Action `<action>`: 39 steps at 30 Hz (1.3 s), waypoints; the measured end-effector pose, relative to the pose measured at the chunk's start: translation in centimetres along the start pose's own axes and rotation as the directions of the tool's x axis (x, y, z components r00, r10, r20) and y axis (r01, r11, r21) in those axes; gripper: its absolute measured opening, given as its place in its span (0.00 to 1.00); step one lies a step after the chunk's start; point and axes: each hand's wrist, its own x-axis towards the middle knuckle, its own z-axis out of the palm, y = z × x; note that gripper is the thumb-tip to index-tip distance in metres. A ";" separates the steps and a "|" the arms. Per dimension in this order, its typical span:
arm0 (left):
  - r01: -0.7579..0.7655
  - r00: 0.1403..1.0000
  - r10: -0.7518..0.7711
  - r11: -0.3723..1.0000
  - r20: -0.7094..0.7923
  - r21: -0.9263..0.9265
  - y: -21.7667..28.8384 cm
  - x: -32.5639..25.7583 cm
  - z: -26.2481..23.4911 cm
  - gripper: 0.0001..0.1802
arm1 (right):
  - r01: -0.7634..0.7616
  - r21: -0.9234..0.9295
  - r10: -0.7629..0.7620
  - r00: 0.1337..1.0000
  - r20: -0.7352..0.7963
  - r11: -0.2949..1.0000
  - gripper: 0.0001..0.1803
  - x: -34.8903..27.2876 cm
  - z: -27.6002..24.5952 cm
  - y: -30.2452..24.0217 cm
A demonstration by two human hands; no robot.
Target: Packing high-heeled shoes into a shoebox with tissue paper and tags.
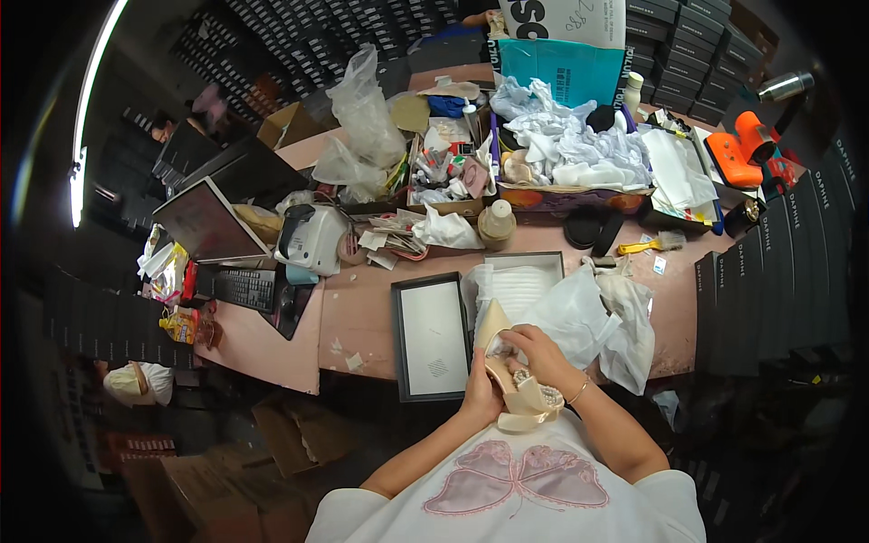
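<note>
At five o'clock, our left fingers (480, 369) clasp a cream, pointed, satin-bowed shoe (493, 322); whether our right fingers (522, 340) pinch its opening, we cannot tell. A gold bracelet (579, 391) could snag its white pearls (551, 395).

The shoe (493, 322) is coloured cream; at its six o'clock, a white shirt (407, 516) is patterned with a pink butterfly (517, 477); at nine, a white-lined lid (433, 330) is rimmed in black.
</note>
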 end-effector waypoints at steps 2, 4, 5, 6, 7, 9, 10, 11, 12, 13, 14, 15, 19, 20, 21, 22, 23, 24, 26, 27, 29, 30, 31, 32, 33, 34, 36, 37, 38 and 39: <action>0.000 0.997 -0.002 0.999 0.078 0.035 -0.3 0.2 -2.5 0.31 | 0.001 -0.055 0.006 0.992 0.125 0.999 0.20 0.3 0.9 -0.1; -0.051 0.999 0.052 0.991 -0.005 0.125 -0.7 0.3 -2.2 0.32 | -0.221 -0.003 0.212 0.929 0.303 0.975 0.24 0.7 0.9 0.3; -0.084 0.996 0.089 0.979 -0.022 0.184 -0.7 0.1 -1.9 0.32 | -0.295 0.022 0.267 0.893 0.363 0.955 0.27 1.2 0.6 0.6; -0.123 0.990 0.134 0.964 -0.033 0.238 -0.5 0.1 -1.5 0.32 | -0.361 0.039 0.312 0.850 0.424 0.932 0.30 1.6 0.3 0.8; -0.119 0.991 0.129 0.963 -0.028 0.242 -0.6 0.2 -1.4 0.32 | -0.386 0.106 0.319 0.863 0.392 0.916 0.30 1.3 0.2 0.7; -0.108 0.993 0.117 0.961 -0.022 0.253 -0.8 0.2 -1.3 0.32 | -0.427 0.243 0.340 0.881 0.328 0.871 0.32 0.2 -0.1 0.4; -0.131 0.990 0.140 0.960 -0.019 0.248 -0.8 0.3 -1.2 0.32 | -0.374 0.201 0.304 0.901 0.310 0.905 0.32 0.1 -0.1 0.5; -0.154 0.986 0.163 0.958 -0.016 0.243 -0.8 0.4 -0.9 0.32 | -0.320 0.157 0.265 0.918 0.295 0.934 0.32 0.0 -0.1 0.8; -0.176 0.983 0.185 0.955 -0.015 0.240 -0.9 0.4 -0.8 0.32 | -0.266 0.115 0.226 0.933 0.282 0.957 0.32 -0.3 0.0 0.9; -0.175 0.983 0.184 0.962 -0.024 0.210 -1.0 0.7 -1.1 0.32 | -0.288 0.183 0.222 0.924 0.312 0.940 0.32 -0.5 0.0 1.1; -0.175 0.982 0.184 0.968 -0.035 0.178 -1.2 1.2 -1.6 0.32 | -0.309 0.249 0.215 0.914 0.344 0.918 0.32 -0.9 -0.1 1.4; -0.184 0.981 0.191 0.972 -0.041 0.146 -0.9 1.4 -1.5 0.33 | -0.324 0.312 0.198 0.906 0.374 0.893 0.32 -0.9 -0.2 1.7; -0.071 0.980 0.083 0.995 -0.183 0.069 1.4 -0.8 -2.3 0.36 | -0.227 -0.199 0.237 0.971 0.029 0.953 0.30 0.8 1.2 6.8; -0.040 0.985 0.051 0.997 -0.163 0.073 1.2 -0.9 -2.2 0.35 | -0.144 -0.389 0.189 0.979 0.080 0.910 0.29 0.6 3.2 10.6; -0.020 0.990 0.032 0.997 -0.139 0.080 1.0 -0.8 -2.2 0.35 | -0.042 -0.558 0.139 0.981 0.133 0.829 0.29 1.0 4.1 12.9; -0.019 0.993 0.029 0.996 -0.118 0.084 1.0 -0.6 -2.6 0.35 | -0.027 -0.625 0.108 0.990 0.093 0.780 0.28 0.9 4.6 13.1; -0.001 0.992 0.016 0.993 -0.123 0.120 0.8 -0.2 -2.9 0.34 | -0.033 -0.689 0.081 0.996 0.038 0.724 0.28 0.2 5.4 13.3; -0.010 0.993 0.026 0.991 -0.118 0.134 0.6 0.4 -3.1 0.33 | -0.052 -0.745 0.049 0.998 -0.025 0.665 0.27 1.1 5.8 13.4; -0.122 0.989 0.127 0.990 -0.078 0.065 0.5 0.3 -4.2 0.33 | 0.093 -0.572 -0.121 0.993 -0.011 0.815 0.25 3.3 1.9 5.0; -0.131 0.987 0.135 0.990 -0.091 0.042 0.6 0.6 -4.1 0.32 | 0.160 -0.374 -0.119 0.984 0.130 0.914 0.20 3.7 0.3 2.4; -0.110 0.986 0.108 0.994 -0.128 -0.008 -0.2 0.2 -4.2 0.31 | 0.306 -0.255 -0.212 0.917 0.337 0.917 0.13 3.3 0.8 -0.2; -0.097 0.987 0.098 0.995 -0.124 0.011 -1.0 0.4 -4.3 0.32 | 0.432 -0.348 -0.281 0.869 0.408 0.832 0.09 3.0 2.0 -0.3; -0.100 0.988 0.103 0.994 -0.117 0.036 -1.4 0.7 -4.3 0.32 | 0.411 -0.293 -0.316 0.893 0.322 0.863 0.08 2.9 3.0 0.5; -0.102 0.988 0.108 0.993 -0.110 0.061 -1.6 1.0 -4.2 0.34 | 0.400 -0.318 -0.303 0.900 0.314 0.860 0.08 2.3 3.3 1.3; -0.099 0.991 0.104 0.993 -0.080 0.064 -1.2 1.0 -3.8 0.34 | 0.398 -0.335 -0.301 0.903 0.306 0.854 0.08 2.1 3.6 1.9; -0.124 0.990 0.126 0.991 -0.057 0.041 -1.2 1.1 -3.7 0.33 | 0.397 -0.346 -0.300 0.905 0.300 0.850 0.07 1.9 3.9 1.9; -0.170 0.985 0.169 0.985 -0.017 -0.018 -1.6 1.3 -3.6 0.30 | 0.341 -0.392 -0.255 0.933 0.255 0.855 0.06 0.9 3.0 1.0; -0.202 0.977 0.200 0.979 -0.078 -0.014 -1.2 1.3 -3.3 0.29 | 0.321 -0.391 -0.235 0.939 0.251 0.863 0.06 0.3 1.8 0.6; -0.182 0.978 0.181 0.983 -0.104 0.005 -0.6 1.3 -3.6 0.31 | 0.301 -0.389 -0.216 0.944 0.249 0.871 0.06 0.0 0.7 0.6; -0.162 0.977 0.165 0.986 -0.136 0.028 0.2 0.8 -4.1 0.32 | 0.233 -0.461 -0.164 0.969 0.185 0.856 0.07 -0.4 -0.4 1.0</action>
